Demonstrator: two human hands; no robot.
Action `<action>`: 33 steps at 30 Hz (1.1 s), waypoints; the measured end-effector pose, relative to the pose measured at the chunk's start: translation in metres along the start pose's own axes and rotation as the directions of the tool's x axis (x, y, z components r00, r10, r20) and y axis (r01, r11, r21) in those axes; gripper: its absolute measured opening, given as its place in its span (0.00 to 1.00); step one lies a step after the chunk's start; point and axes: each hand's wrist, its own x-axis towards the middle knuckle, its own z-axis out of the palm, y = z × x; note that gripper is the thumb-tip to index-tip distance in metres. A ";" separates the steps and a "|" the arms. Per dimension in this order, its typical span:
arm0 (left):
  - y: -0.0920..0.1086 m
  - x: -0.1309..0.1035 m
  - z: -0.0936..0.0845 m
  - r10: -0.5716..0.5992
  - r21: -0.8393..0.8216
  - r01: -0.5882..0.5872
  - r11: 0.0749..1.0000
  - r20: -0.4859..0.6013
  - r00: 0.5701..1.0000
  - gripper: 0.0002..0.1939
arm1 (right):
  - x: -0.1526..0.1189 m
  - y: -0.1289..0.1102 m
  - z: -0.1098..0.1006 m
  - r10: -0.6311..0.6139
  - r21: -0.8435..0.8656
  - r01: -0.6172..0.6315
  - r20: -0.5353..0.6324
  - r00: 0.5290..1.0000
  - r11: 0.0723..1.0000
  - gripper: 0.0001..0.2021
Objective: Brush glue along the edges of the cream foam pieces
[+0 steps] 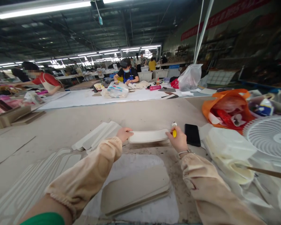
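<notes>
Grasps a pale, curved, card-like strip with left hand at nine o'clock, right hand at three; may buckle if squeezed inward.

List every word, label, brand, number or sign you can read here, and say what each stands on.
Red banner: "95%", as best I can tell; its other characters are too blurred to read.
Clear plastic bag: blue print, too blurred to read.
Blue-and-white packet: any lettering too blurred to read.
White strip: no lettering visible.
</notes>
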 end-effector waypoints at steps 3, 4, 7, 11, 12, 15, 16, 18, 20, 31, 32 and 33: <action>-0.003 0.020 0.005 0.027 0.109 -0.024 0.994 -0.025 0.999 0.13 | 0.006 0.008 0.011 0.018 -0.063 -0.017 0.007 1.000 0.998 0.10; -0.002 0.024 0.007 0.039 0.145 -0.034 0.989 -0.033 0.999 0.12 | 0.006 0.010 0.013 0.023 -0.103 -0.020 0.022 0.999 0.994 0.09; 0.003 0.025 0.008 0.089 0.237 -0.072 0.969 -0.064 0.994 0.12 | 0.004 0.012 0.011 0.029 -0.292 0.004 0.109 0.994 0.956 0.09; 0.000 -0.008 -0.009 0.138 0.265 -0.123 0.956 -0.039 0.990 0.17 | -0.008 0.010 -0.010 -0.102 -0.426 0.146 0.125 0.987 0.893 0.13; -0.004 -0.023 -0.017 0.141 0.250 -0.133 0.959 -0.017 0.990 0.19 | -0.013 0.009 -0.017 -0.153 -0.403 0.186 0.113 0.982 0.896 0.15; -0.030 -0.082 -0.045 0.192 0.085 -0.199 0.976 0.082 0.978 0.24 | -0.031 0.003 -0.038 -0.237 -0.255 0.255 0.097 0.967 0.933 0.18; -0.042 -0.104 -0.054 0.238 -0.009 -0.239 0.971 0.123 0.963 0.26 | -0.038 -0.001 -0.044 -0.235 -0.194 0.249 0.091 0.968 0.949 0.18; -0.070 -0.150 -0.067 0.359 -0.157 -0.334 0.929 0.171 0.917 0.30 | -0.053 -0.012 -0.056 -0.179 -0.060 0.184 0.084 0.980 0.981 0.18; -0.100 -0.189 -0.072 0.463 -0.216 -0.424 0.880 0.188 0.866 0.37 | -0.069 -0.027 -0.065 -0.103 0.091 0.095 0.094 0.990 0.991 0.17; -0.136 -0.239 -0.045 0.578 -0.059 -0.575 0.816 0.098 0.810 0.49 | -0.191 -0.117 -0.047 0.137 0.579 -0.419 0.467 0.874 0.699 0.15; -0.136 -0.238 -0.045 0.589 -0.064 -0.585 0.808 0.092 0.803 0.49 | -0.200 -0.124 -0.040 0.145 0.568 -0.455 0.507 0.850 0.686 0.15; -0.136 -0.238 -0.044 0.598 -0.069 -0.594 0.802 0.088 0.797 0.49 | -0.206 -0.131 -0.033 0.145 0.555 -0.482 0.542 0.828 0.678 0.16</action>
